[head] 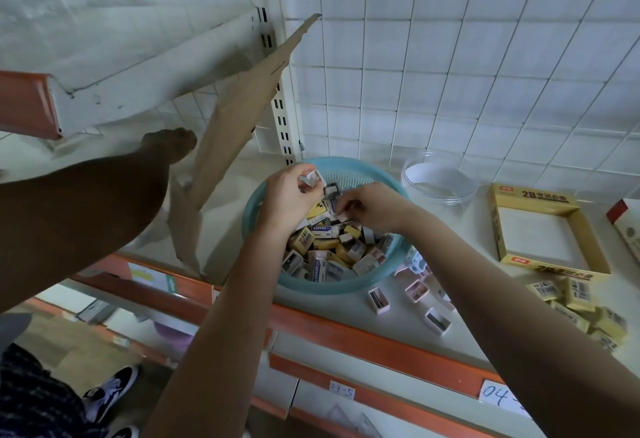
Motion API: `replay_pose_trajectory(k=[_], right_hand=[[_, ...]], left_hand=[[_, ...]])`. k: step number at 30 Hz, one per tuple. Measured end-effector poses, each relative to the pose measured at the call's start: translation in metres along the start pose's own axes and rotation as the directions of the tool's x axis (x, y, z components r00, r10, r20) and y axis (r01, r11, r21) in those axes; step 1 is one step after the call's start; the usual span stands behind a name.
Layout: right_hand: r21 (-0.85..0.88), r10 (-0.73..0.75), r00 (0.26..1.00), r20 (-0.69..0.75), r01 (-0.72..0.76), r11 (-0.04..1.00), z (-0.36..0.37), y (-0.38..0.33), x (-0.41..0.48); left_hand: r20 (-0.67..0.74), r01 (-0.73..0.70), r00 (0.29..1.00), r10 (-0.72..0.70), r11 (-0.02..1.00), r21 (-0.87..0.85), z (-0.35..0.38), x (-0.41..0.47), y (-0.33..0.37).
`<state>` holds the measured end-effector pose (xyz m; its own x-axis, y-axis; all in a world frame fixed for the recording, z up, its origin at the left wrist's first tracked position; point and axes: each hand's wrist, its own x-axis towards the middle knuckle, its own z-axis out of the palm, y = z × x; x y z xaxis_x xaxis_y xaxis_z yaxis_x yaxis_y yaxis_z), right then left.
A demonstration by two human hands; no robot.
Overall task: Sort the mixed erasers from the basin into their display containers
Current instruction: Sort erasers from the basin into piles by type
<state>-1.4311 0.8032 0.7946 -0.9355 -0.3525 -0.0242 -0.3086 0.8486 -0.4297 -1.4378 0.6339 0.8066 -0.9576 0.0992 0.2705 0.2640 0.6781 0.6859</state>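
1. Another person's arm is reaching past a cardboard sheet.
2. The left hand is pinching a small white eraser over the basin. The right hand is pinching another one on the pile.
3. They are probably handling light and stiff, easiest to take hold of by the long sides.
4. The shelf is carrying a clear tub and a yellow box, below a tiled wall.

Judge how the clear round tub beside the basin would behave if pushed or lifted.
The clear tub looks thin-walled and nearly empty, so it is probably light and would slide easily on the shelf. Wide and low, it seems unlikely to tip. Its wall may flex if squeezed.
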Motion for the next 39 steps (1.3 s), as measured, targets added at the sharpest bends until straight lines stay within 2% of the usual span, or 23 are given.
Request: replay_pose_trajectory(k=[3,5,9,12,16,18,26,30,34,39], right_hand=[[0.188,0.015,0.995,-0.100,0.004,0.982,-0.002,0.004,0.000],[0.251,0.009,0.992,-0.123,0.022,0.968,-0.003,0.004,-0.001],[0.341,0.025,0.992,-0.124,0.019,0.940,-0.009,0.001,-0.007],[0.276,0.022,0.995,-0.101,0.007,0.961,-0.010,-0.001,-0.008],[0.086,-0.017,1.000,-0.017,0.019,0.996,-0.011,-0.005,-0.007],[0.062,-0.035,0.999,0.007,0.034,0.998,-0.013,-0.006,-0.009],[0.064,-0.073,0.996,0.055,0.069,0.996,-0.010,-0.006,-0.014],[0.193,-0.059,0.993,0.103,0.039,0.980,-0.014,-0.010,-0.016],[0.303,-0.044,0.995,0.084,0.016,0.953,-0.021,-0.008,-0.018],[0.209,-0.073,0.994,0.079,0.055,0.976,-0.020,-0.017,-0.010]], left_hand=[[0.026,-0.010,1.000,0.010,1.000,0.017,-0.001,0.000,0.005],[0.076,-0.029,0.997,0.027,0.999,0.029,-0.001,-0.001,0.008],[0.038,-0.039,0.999,0.038,0.999,0.007,0.003,-0.002,0.006],[0.047,-0.024,0.999,0.024,1.000,-0.007,0.003,-0.002,0.007],[0.071,-0.009,0.997,0.011,1.000,-0.023,0.003,-0.002,0.007],[0.073,0.001,0.997,0.001,1.000,-0.027,0.004,-0.001,0.005],[0.055,-0.026,0.998,0.027,1.000,-0.014,0.006,0.000,0.001],[0.061,-0.037,0.997,0.039,0.999,-0.033,0.005,0.002,0.002],[0.038,-0.061,0.997,0.062,0.997,-0.043,-0.008,0.009,0.001],[0.007,-0.083,0.996,0.084,0.996,-0.041,-0.028,0.013,0.003]])
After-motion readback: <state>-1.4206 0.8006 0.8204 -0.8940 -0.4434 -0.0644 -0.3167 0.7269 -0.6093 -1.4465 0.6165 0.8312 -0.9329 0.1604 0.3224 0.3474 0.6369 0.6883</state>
